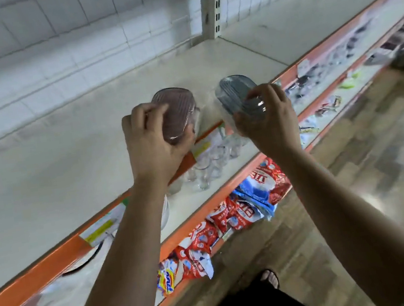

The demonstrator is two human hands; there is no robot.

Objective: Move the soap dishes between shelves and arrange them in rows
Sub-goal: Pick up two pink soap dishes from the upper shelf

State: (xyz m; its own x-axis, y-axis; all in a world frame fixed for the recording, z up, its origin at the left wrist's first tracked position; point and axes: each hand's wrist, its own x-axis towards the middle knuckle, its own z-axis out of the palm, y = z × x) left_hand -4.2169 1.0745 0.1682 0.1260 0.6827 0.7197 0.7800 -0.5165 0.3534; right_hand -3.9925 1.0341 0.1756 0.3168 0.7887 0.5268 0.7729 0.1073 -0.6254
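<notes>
The pink oval soap dish (176, 109) and the grey-blue oval soap dish (236, 92) to its right are translucent ribbed plastic, glossy. The white top shelf (65, 160) looks smooth and matt. Clear glass tumblers (206, 173) shine; the red and blue plastic packets (231, 216) are glossy and crinkled. The wood-pattern floor (379, 152) gleams.

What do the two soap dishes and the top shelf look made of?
Pink dish: likely translucent plastic, glossy; ribbed surface with glints, possibly under clear wrap.
Grey dish: same look, tinted see-through plastic with sharp highlights.
Shelf: probably painted metal, matte cream, orange front edge.
</notes>
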